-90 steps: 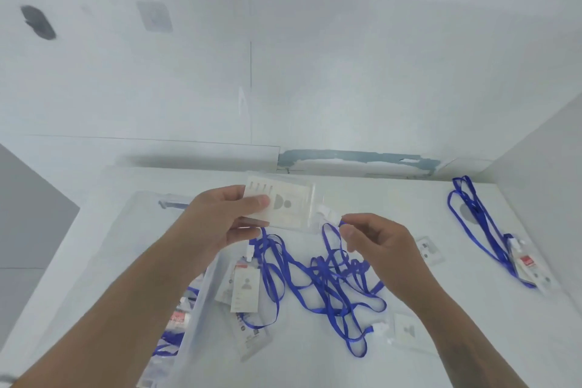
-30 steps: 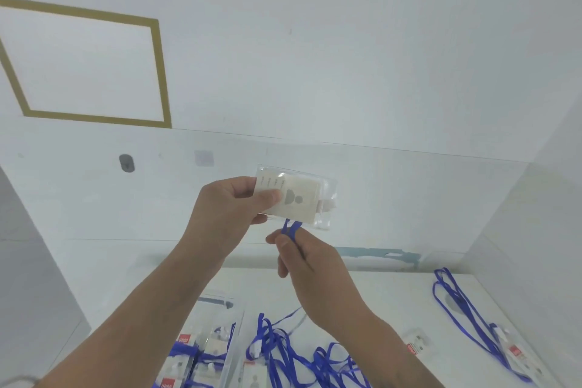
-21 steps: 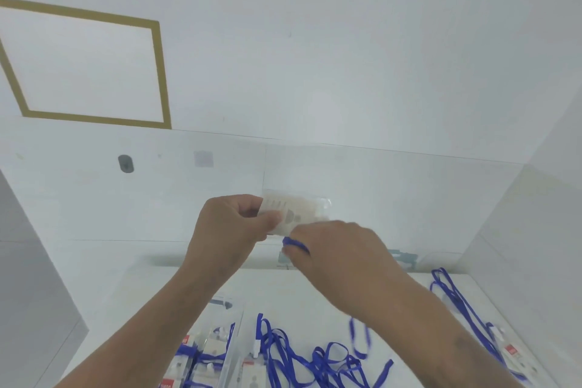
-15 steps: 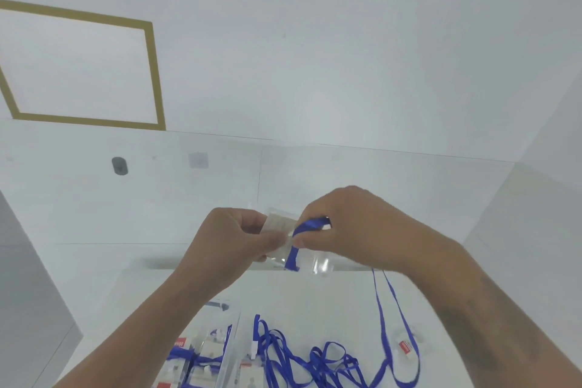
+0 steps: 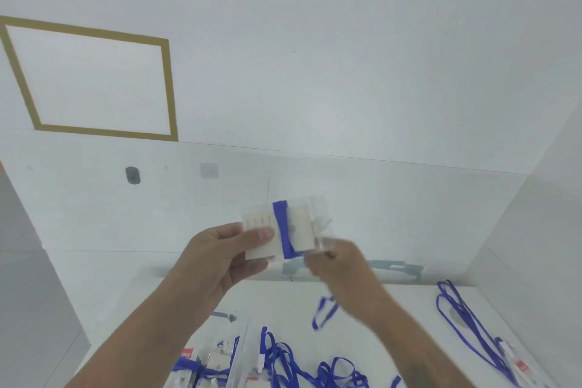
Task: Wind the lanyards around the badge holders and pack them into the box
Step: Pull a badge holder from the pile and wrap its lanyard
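Observation:
My left hand [image 5: 225,253] holds a clear badge holder [image 5: 261,231] up in the air, thumb pinching its left half. A blue lanyard [image 5: 282,228] crosses the holder's front in a band. My right hand [image 5: 338,263], blurred, sits just below the holder's right corner with fingers curled, seemingly on the lanyard; its loose loop [image 5: 324,312] hangs under that wrist. The clear plastic box [image 5: 234,353] at bottom left contains several wound badges.
On the white table [image 5: 283,302] lies a tangle of blue lanyards [image 5: 315,368] with badges at the bottom centre. Another lanyard with a badge [image 5: 469,334] lies at the right, close to the side wall. A wall stands behind the table.
The right hand came down from above the holder to below its right corner, laying the blue lanyard across the front. The left hand kept holding the holder.

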### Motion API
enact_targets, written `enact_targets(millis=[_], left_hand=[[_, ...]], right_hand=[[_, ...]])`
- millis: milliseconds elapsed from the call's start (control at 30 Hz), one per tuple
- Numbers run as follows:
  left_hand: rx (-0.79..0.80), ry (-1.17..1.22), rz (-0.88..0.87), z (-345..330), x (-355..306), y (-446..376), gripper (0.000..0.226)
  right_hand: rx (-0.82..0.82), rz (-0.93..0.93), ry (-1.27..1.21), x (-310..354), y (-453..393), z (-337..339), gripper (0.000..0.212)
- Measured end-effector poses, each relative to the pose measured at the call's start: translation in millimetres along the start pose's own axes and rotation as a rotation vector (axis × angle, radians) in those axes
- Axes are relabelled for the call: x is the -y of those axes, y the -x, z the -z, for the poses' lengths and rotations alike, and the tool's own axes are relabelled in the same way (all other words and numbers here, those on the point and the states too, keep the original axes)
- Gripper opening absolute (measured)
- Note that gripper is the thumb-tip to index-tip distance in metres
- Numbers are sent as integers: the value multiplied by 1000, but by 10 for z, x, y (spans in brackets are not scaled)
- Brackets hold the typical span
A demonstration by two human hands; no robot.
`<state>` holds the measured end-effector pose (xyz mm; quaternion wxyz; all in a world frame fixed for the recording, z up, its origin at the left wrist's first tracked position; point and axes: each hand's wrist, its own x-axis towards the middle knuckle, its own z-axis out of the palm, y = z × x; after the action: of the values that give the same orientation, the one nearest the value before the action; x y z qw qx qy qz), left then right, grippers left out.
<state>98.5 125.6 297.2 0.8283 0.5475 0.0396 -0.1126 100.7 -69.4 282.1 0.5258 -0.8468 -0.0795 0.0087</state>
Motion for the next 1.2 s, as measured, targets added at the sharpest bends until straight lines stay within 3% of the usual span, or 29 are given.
enact_targets(millis=[67, 133, 267, 400, 533, 633, 733, 800, 833, 967, 1033, 1100, 1200], left_hand=[[-119, -13, -31, -4, 45, -18, 22], [-259, -187, -70, 6, 125, -32, 4], [-314, -519, -174, 69, 210, 7, 20], [-164, -684, -159, 142, 233, 94, 25], [45, -733, -36, 216, 237, 191, 17], [148, -594, 3, 249, 210, 268, 10], [85, -340, 12, 344, 233, 273, 21], [-18, -183, 26, 394, 293, 226, 30], [-68, -127, 31, 402, 329, 201, 26], [-277, -83, 50, 412, 473, 162, 8], [-394, -201, 21, 442, 528, 166, 2], [-449, -406, -56, 495, 562, 186, 10], [-373, -674, -79, 624, 620, 238, 8]], right_hand=[[101, 69, 138, -42, 196, -254, 26], [154, 144, 427, -12, 324, -391, 37], [151, 272, 770, 210, 364, -321, 32], [126, 309, 742, 351, 251, -41, 27], [131, 252, 459, 398, 86, 144, 10], [125, 163, 148, 362, 20, 189, 4], [56, 61, -93, 269, 41, 58, 20], [50, -6, -50, 164, 132, -132, 50], [70, -37, 4, 106, 197, -256, 52], [135, 75, 269, -91, 384, -687, 29], [136, 183, 499, -172, 434, -805, 26], [75, 348, 759, -222, 447, -839, 27], [131, 387, 759, -98, 460, -736, 26]])
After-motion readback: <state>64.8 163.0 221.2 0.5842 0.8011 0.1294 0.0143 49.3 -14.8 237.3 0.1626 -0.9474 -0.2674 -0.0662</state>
